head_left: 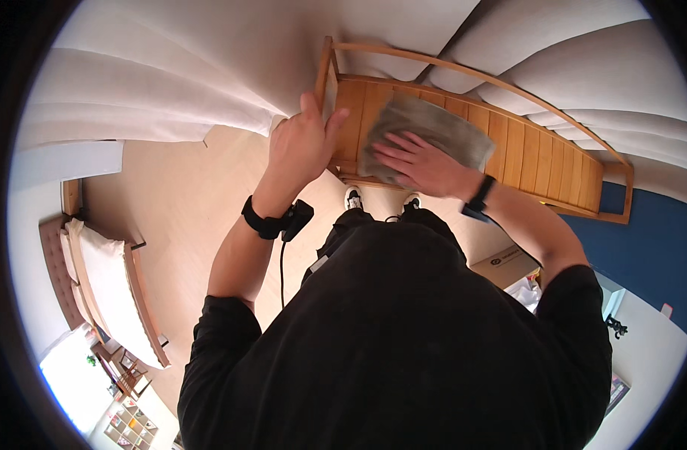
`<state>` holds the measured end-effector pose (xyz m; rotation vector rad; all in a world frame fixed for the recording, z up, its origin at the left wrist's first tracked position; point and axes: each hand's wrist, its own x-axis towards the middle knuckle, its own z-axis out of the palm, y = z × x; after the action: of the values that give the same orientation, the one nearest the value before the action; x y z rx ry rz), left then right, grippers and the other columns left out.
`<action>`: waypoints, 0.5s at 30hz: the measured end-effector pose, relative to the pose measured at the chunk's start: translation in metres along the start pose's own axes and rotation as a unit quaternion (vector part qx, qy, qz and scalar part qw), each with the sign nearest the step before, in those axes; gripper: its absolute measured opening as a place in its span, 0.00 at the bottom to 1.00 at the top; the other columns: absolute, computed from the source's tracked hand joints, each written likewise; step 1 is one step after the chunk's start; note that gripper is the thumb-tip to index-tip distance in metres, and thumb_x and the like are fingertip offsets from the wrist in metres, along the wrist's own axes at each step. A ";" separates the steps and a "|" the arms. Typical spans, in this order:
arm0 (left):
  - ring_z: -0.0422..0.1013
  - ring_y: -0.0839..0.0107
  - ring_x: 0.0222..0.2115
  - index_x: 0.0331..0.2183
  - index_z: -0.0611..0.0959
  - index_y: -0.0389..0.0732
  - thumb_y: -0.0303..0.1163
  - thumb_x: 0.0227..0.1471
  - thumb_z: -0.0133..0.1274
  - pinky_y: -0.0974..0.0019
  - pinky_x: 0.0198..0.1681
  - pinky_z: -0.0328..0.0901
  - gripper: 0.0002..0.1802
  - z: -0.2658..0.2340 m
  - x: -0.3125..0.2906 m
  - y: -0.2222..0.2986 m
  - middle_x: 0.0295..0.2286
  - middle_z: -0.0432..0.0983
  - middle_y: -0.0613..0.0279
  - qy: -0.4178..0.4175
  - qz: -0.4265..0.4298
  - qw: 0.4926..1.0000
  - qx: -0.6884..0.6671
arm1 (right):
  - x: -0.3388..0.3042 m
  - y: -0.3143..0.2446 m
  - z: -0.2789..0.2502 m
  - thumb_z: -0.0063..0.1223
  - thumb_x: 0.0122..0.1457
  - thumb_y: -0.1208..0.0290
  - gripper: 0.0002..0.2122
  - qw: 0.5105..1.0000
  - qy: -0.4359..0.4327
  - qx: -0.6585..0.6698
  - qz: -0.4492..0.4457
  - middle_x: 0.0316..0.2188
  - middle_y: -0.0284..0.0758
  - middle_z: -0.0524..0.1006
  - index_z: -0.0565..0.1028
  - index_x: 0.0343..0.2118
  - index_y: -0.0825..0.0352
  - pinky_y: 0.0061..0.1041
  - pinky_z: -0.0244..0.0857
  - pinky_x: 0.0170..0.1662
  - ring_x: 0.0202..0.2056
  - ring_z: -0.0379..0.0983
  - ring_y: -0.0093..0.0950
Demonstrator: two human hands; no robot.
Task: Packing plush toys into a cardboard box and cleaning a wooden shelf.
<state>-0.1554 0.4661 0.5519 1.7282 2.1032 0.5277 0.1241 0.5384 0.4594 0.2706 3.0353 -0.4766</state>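
A grey-brown cloth (441,127) lies spread over the slats of a light-wood bench (542,154) with a raised rail along its far side. My right hand (426,163) rests flat on the cloth, fingers stretched out and slightly blurred. At the bench's left end, my left hand (302,146) straddles the wooden end rail (325,71), thumb on the inner side and index finger on the outer. Its other fingers are mostly hidden. Both wrists wear black bands; a small dark device with a cable sits at the left one.
Pale curtains (156,90) hang at the left, beside the bench. Grey-white padded upholstery (576,60) borders its far side. A cardboard box (508,264) stands near my right side. A bed (122,292) is at the far left, and a blue surface (636,262) at the right.
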 end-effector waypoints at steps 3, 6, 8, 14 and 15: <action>0.78 0.37 0.31 0.46 0.68 0.31 0.53 0.69 0.44 0.43 0.33 0.70 0.29 0.000 0.000 -0.002 0.26 0.80 0.36 -0.028 -0.029 0.999 0.012 | 0.049 0.034 -0.003 0.50 0.68 0.62 0.26 0.996 0.034 -0.072 -0.041 0.71 0.36 0.61 0.65 0.68 0.60 0.43 0.49 0.73 0.72 0.53 0.38; 0.78 0.36 0.32 0.45 0.68 0.32 0.53 0.69 0.45 0.43 0.34 0.70 0.29 0.003 -0.001 -0.004 0.26 0.80 0.35 -0.028 -0.028 0.999 0.008 | 0.038 0.087 -0.013 0.51 0.67 0.63 0.23 0.996 0.088 -0.006 0.022 0.68 0.36 0.65 0.69 0.65 0.59 0.37 0.58 0.70 0.68 0.60 0.37; 0.77 0.36 0.26 0.37 0.68 0.33 0.53 0.66 0.50 0.42 0.32 0.70 0.28 0.005 0.001 -0.001 0.20 0.78 0.37 0.001 0.000 1.000 0.008 | 0.037 0.094 -0.011 0.51 0.67 0.64 0.22 0.994 0.094 -0.040 0.036 0.67 0.35 0.66 0.70 0.63 0.59 0.35 0.61 0.68 0.67 0.62 0.36; 0.77 0.39 0.25 0.36 0.68 0.34 0.53 0.66 0.50 0.44 0.30 0.70 0.28 0.004 0.000 -0.003 0.20 0.78 0.40 0.010 0.005 1.000 -0.006 | 0.039 0.097 -0.017 0.52 0.67 0.68 0.17 0.993 0.085 -0.067 0.047 0.64 0.33 0.70 0.75 0.58 0.61 0.32 0.64 0.66 0.64 0.65 0.35; 0.77 0.39 0.25 0.36 0.68 0.34 0.53 0.66 0.50 0.44 0.30 0.70 0.28 0.003 0.000 -0.002 0.20 0.78 0.40 0.011 0.004 1.000 -0.005 | 0.038 0.098 -0.017 0.52 0.66 0.69 0.16 0.993 0.096 -0.056 0.039 0.63 0.32 0.71 0.76 0.56 0.61 0.32 0.64 0.66 0.63 0.66 0.35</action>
<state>-0.1555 0.4657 0.5479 1.7333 2.1058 0.5610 0.1044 0.6420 0.4431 0.4508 3.2076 -0.2892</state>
